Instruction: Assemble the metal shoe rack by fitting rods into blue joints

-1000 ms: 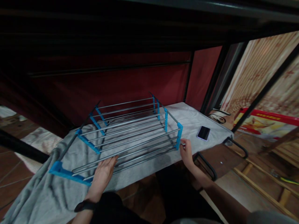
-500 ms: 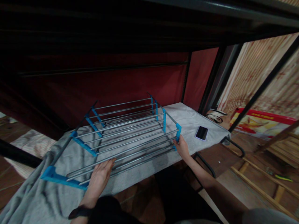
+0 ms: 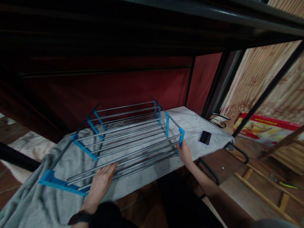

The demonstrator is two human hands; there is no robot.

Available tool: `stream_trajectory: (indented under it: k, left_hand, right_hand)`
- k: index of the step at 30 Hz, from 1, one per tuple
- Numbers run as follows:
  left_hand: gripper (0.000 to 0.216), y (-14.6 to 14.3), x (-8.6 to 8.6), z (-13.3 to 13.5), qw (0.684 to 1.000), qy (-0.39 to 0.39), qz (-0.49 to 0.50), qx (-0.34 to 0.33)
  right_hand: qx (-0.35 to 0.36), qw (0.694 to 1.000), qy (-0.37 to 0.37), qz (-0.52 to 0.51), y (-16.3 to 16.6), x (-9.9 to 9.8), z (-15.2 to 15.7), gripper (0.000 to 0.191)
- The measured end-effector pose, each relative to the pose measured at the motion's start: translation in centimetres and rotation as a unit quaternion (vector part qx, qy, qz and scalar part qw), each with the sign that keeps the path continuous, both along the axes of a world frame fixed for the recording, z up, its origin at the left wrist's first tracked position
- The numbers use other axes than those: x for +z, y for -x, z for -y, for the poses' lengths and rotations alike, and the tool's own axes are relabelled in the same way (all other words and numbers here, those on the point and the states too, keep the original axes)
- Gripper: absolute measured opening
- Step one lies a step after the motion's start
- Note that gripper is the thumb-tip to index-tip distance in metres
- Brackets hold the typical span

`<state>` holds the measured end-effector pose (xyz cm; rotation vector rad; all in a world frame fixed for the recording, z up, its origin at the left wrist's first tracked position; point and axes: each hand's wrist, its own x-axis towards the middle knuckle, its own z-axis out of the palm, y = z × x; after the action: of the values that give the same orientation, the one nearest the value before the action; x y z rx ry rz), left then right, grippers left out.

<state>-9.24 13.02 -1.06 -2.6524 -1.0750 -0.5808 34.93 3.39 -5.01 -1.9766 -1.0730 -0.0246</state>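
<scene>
A shoe rack of grey metal tubes [image 3: 133,133] with blue plastic brackets lies across the grey cloth in front of me. My left hand [image 3: 103,179] is closed over the front tubes, close to their left ends. Those ends show beside the front-left blue bracket [image 3: 61,183]; whether they sit in its sockets I cannot tell. At the other end, my right hand [image 3: 184,152] grips the front-right blue bracket [image 3: 181,134] and the tube ends there. Its fingertips are partly hidden behind the bracket.
A phone [image 3: 205,138] lies on the grey cloth [image 3: 190,120], right of the rack. Dark metal posts and a beam frame the space, with a red panel [image 3: 118,85] behind. On the floor at right are a red and yellow box [image 3: 266,129] and a wooden frame [image 3: 261,190].
The front-left bracket has shifted slightly left, away from my left hand. Both hands keep their places on the rack, and the view has tilted a little.
</scene>
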Motion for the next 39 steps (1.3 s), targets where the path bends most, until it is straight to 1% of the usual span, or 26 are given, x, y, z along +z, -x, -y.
stream_trajectory:
  k: [4,6,9,11,12,13,14,16,18,19,21,23,26,32,36,39]
  left_hand:
    - [0.036,-0.2,0.1,-0.1,1.000,0.003,0.005,0.007]
    - [0.035,-0.3,0.1,-0.1,1.000,0.014,0.009,0.018]
    - [0.034,-0.7,0.5,0.6,0.999,0.028,0.016,0.032]
    - [0.034,-1.0,1.0,1.4,0.998,0.038,0.016,0.042]
    - [0.033,-1.2,1.3,1.8,0.998,0.042,0.014,0.046]
    - [0.033,-1.4,1.7,2.2,0.998,0.043,0.010,0.054]
    - [0.032,-1.6,2.0,2.5,0.997,0.044,0.007,0.065]
    - [0.029,-1.9,2.8,3.0,0.996,0.054,-0.013,0.075]
    - [0.027,-2.2,3.3,3.3,0.994,0.056,-0.035,0.087]
    - [0.027,-2.2,3.6,3.5,0.993,0.057,-0.047,0.091]
    - [0.029,-2.3,3.9,3.7,0.991,0.061,-0.064,0.097]
    - [0.032,-2.1,4.1,3.9,0.991,0.061,-0.072,0.100]
    - [0.036,-1.6,4.2,4.1,0.990,0.052,-0.077,0.101]
    - [0.032,-0.3,4.1,4.1,0.987,0.050,-0.086,0.130]
    - [0.034,0.4,3.8,4.2,0.987,0.026,-0.080,0.135]
    - [0.033,1.5,3.7,4.2,0.986,0.013,-0.068,0.154]
  right_hand:
    - [0.000,1.000,0.007,-0.014,0.2,0.3,0.0,0.021]
    - [0.020,1.000,-0.011,-0.014,0.3,0.5,0.2,0.025]
    - [0.029,0.995,-0.088,0.036,0.4,1.1,1.1,0.042]
    - [0.002,0.984,-0.144,0.101,0.5,1.8,1.8,0.054]
    - [0.007,0.977,-0.161,0.137,0.7,2.3,2.0,0.056]
    - [0.036,0.970,-0.169,0.173,0.9,2.8,1.9,0.055]
    - [0.079,0.960,-0.170,0.208,1.2,3.4,1.7,0.052]
    - [0.182,0.934,-0.139,0.275,2.3,4.6,0.8,0.046]
    - [0.261,0.901,-0.103,0.331,3.7,5.6,-0.4,0.042]
    - [0.286,0.886,-0.089,0.353,4.3,6.0,-1.0,0.041]
    - [0.314,0.865,-0.073,0.385,5.2,6.6,-2.0,0.039]
    - [0.329,0.852,-0.070,0.402,5.4,6.8,-2.7,0.038]
    - [0.333,0.846,-0.084,0.409,5.0,6.8,-3.3,0.035]
    - [0.339,0.832,-0.095,0.429,4.3,6.7,-3.5,0.032]
    - [0.336,0.829,-0.097,0.437,4.3,7.1,-3.5,0.031]
    - [0.337,0.831,-0.100,0.430,4.5,7.4,-3.2,0.032]
